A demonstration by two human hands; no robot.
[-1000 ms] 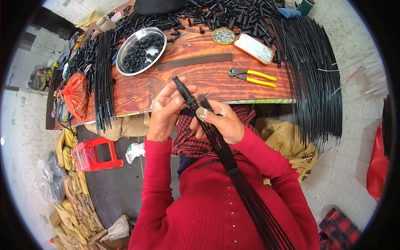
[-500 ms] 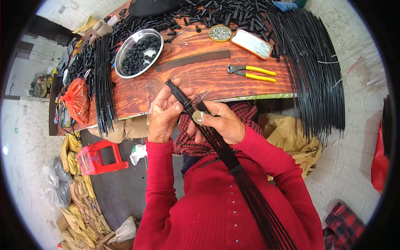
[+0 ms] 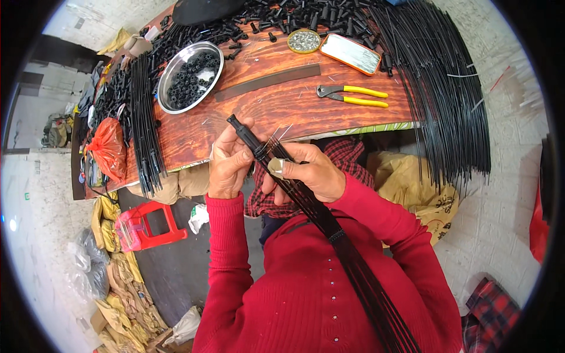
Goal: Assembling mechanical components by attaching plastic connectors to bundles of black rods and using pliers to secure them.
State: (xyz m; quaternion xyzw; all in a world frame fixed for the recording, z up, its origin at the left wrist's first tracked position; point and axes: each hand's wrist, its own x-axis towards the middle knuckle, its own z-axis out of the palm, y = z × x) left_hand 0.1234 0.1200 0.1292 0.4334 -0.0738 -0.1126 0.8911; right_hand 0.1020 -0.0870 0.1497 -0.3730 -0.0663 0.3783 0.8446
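A bundle of thin black ribs [image 3: 347,250], looking like part of an umbrella frame, runs from the lower right up to my hands. At its upper end is a black plastic tube fitting [image 3: 246,135]. My left hand [image 3: 231,165] is closed round this fitting, thumb on its near side. My right hand [image 3: 315,173] pinches the ribs just below, a beige wrap [image 3: 275,166] on its thumb. Fine pale wires [image 3: 282,132] stick up between the hands. The right fingertips are partly hidden behind the ribs.
On the wooden table [image 3: 259,112] are a steel bowl [image 3: 166,94] of black rings, a dark flat bar [image 3: 268,81], yellow-handled pincers [image 3: 353,96], and two small containers of metal bits. Black rods [image 3: 441,100] overhang at right. A red stool [image 3: 150,226] stands at lower left.
The whole view has shifted slightly. Both hands keep nearly the same grip on the fitting and ribs. The fitting's tip sits a little farther left in view.
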